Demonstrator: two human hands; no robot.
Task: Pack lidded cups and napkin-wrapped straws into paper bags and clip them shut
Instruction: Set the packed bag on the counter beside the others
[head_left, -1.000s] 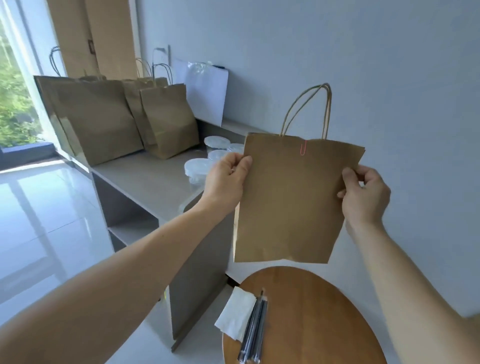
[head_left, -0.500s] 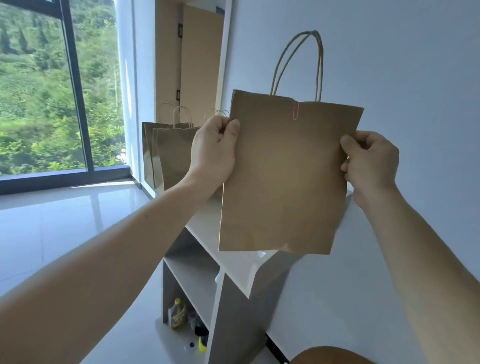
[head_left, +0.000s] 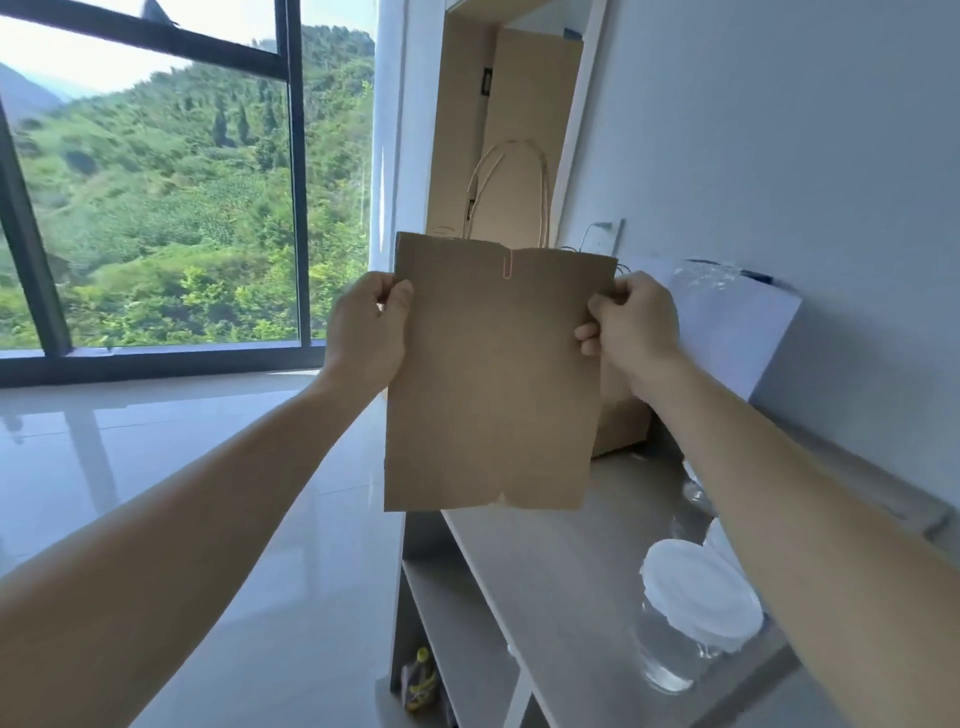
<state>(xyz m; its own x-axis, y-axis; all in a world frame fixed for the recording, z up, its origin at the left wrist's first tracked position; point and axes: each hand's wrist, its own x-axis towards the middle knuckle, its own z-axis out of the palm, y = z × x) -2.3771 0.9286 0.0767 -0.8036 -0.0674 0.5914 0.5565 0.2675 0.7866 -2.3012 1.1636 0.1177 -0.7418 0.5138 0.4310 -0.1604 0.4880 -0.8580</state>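
The paper bag (head_left: 493, 384), judged light and easily creased (its clip (head_left: 507, 265) could slip), is held upright over the front edge of the tabletop (head_left: 545, 571), pinched at both upper sides by the left hand (head_left: 366, 327) and right hand (head_left: 636, 327).

The paper bag (head_left: 493, 384) is held up in the middle, in front of the far part of the surface (head_left: 561, 561). The left hand (head_left: 366, 332) grips its left edge and the right hand (head_left: 631, 332) its right edge. A clip (head_left: 507, 266) sits on its top edge. Behind it, a second bag (head_left: 621, 421) stands on the surface, by the wall on the right. A lidded cup (head_left: 696, 613) stands on the near right of the surface. A bottle (head_left: 420, 675) sits on a low shelf beneath. The window (head_left: 156, 208) lies far left.
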